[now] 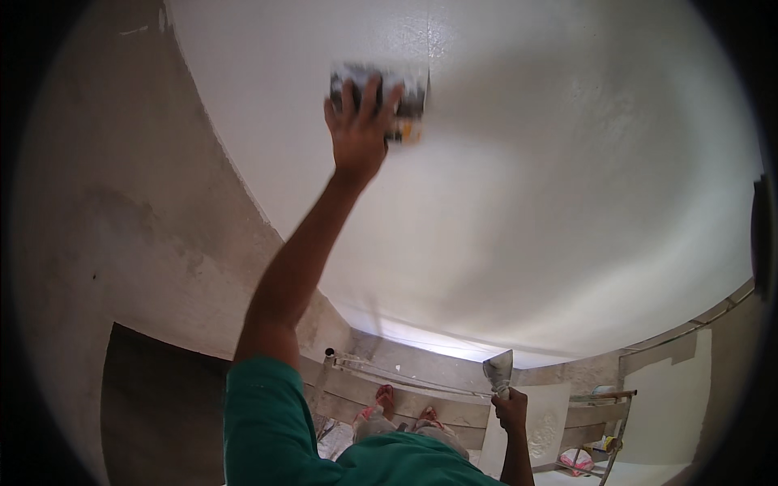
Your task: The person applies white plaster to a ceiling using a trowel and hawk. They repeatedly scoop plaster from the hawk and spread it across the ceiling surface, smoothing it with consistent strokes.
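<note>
High on the smooth white wall (519, 211), my left hand (359, 134) presses a wide filling knife (415, 93) flat against the surface. Its fingers are spread over the dark, smeared blade, which is blurred by motion. An orange and black part of this tool shows beside my palm. Low on the right, my right hand (510, 409) is closed round the handle of a smaller putty knife (498, 370). That knife's blade points upward, apart from my left hand. Wet-looking, shiny patches show on the wall near the wide knife.
My feet (386, 398) stand on a plank platform (462, 411) with metal pipes (604, 395) at its sides. Bare grey wall (146, 202) meets the white one at the left, above a dark opening (162, 405). A pink and white bag (576, 460) lies low right.
</note>
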{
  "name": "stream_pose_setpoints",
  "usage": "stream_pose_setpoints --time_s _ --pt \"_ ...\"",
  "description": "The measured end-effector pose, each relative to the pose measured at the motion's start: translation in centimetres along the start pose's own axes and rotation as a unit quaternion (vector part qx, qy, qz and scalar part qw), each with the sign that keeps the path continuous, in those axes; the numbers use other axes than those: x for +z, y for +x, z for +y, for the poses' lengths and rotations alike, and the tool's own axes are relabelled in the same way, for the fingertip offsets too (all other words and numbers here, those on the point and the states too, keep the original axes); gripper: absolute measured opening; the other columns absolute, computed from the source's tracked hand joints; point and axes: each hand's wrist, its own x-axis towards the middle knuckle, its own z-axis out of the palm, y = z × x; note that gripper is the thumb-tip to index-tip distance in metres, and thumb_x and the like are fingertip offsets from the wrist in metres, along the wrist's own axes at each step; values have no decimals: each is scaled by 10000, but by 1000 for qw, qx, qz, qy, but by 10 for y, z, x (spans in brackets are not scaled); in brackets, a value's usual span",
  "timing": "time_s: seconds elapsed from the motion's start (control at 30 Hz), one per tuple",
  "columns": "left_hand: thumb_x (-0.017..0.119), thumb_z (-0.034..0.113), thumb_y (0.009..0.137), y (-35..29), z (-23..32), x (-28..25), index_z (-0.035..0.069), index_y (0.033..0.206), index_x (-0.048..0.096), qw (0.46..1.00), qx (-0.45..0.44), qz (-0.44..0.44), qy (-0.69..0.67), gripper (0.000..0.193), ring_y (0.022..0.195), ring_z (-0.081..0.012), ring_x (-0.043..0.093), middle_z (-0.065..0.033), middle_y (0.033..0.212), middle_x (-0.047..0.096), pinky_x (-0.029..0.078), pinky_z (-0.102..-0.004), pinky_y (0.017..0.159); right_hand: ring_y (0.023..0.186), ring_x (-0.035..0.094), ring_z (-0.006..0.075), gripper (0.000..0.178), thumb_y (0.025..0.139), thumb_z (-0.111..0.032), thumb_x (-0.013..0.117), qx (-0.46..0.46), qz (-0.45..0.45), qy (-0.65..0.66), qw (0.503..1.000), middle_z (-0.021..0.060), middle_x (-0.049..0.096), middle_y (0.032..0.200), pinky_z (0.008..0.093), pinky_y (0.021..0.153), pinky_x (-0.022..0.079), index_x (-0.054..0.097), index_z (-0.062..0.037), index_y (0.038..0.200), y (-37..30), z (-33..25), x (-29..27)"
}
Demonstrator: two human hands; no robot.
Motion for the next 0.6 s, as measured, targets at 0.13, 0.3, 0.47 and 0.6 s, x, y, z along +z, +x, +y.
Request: stream_pose_setpoints --time_s 0.13,0.3,0.47,0.6 --pt "646 -9 731 -103 -1 4 265 1333 533 993 0 -118 -14 671 1319 -405 364 -76 1458 395 262 -677 1014 425 477 85 125 738 -97 702 -14 -3 -25 1000 11 534 541 284 382 354 638 4 774 1 -11 8" --pt "645 -25 727 -123 13 -55 268 1353 519 975 -1 -214 -65 703 1334 -390 367 -64 1432 449 189 -684 1051 423 486 97 137 714 -123 704 -16 15 -20 1000 27 532 527 306 384 364 633 -7 729 -21 47 -12" --pt "686 71 765 93 18 -135 259 1366 497 999 38 -3 -37 657 1302 -367 418 -48 1437 447 248 -671 1038 423 480 122 136 753 -166 675 9 21 -13 1000 20 527 527 318 380 354 636 -37 736 -76 35 -50" --pt "607 -9 755 248 -14 -160 291 1377 470 988 77 123 52 705 1275 -311 446 -5 1416 481 302 -609 1026 459 439 122 238 832 -290 635 -42 9 -33 999 -3 502 527 331 417 334 649 -68 746 -109 43 -55"
